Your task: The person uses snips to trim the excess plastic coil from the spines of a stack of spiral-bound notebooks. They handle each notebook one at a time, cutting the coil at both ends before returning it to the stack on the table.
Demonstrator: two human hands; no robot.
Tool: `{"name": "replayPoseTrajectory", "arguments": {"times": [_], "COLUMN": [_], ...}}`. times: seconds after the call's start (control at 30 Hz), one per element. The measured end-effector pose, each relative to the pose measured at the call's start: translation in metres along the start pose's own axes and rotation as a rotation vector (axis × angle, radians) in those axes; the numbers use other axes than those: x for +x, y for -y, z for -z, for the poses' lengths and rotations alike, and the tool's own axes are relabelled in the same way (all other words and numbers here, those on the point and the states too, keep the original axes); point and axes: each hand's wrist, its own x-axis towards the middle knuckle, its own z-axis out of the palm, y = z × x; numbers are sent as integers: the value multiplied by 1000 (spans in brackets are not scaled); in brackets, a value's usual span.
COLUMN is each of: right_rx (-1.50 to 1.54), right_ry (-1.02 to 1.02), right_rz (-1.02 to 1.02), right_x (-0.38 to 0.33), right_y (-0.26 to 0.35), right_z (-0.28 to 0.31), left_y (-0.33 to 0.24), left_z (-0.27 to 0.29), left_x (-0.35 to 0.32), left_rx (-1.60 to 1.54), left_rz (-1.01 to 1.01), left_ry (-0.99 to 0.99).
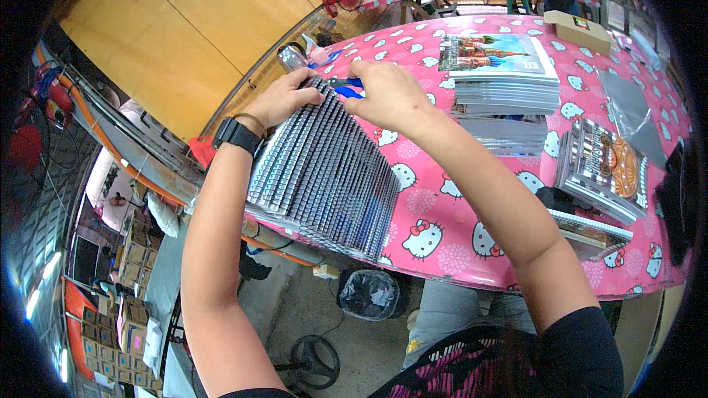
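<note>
A tall stack of wire-bound notebooks stands at the table's left edge, its rows of metal binding turned towards me. My left hand, wearing a dark watch, grips the far top corner of the stack, thumb over the binding and fingers bent round the edge. Blue-handled pliers are in my right hand, its fingers closed round the handles. The pliers' jaws point at the same corner, close to my left fingertips. Whether the jaws touch a wire, I cannot tell.
More books are piled at the far right, with further books nearer. A pink patterned cloth covers the table. Behind my left hand stands a metal container. A cardboard box lies far right; a bin stands below.
</note>
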Motion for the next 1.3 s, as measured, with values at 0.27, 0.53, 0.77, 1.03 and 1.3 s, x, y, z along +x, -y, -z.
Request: {"name": "replayPoseTrajectory", "arguments": {"times": [0.27, 0.53, 0.77, 1.03, 1.3], "right_rx": [1213, 193, 39, -70, -141], "right_ry": [472, -4, -6, -20, -2], "right_rz": [-518, -102, -49, -43, 7], "right_x": [6, -10, -7, -7, -3], "right_y": [-6, -11, -7, -1, -3], "right_z": [-8, -2, -7, 0, 3], "left_y": [0, 2, 0, -2, 2], "left_z": [-1, 0, 0, -1, -1], "left_x": [2, 2, 1, -1, 1], "left_rx": [-3, -2, -8, -43, -85], "left_rz": [-35, -21, -12, -30, 16], "left_ry": [-31, -17, -25, -32, 12]}}
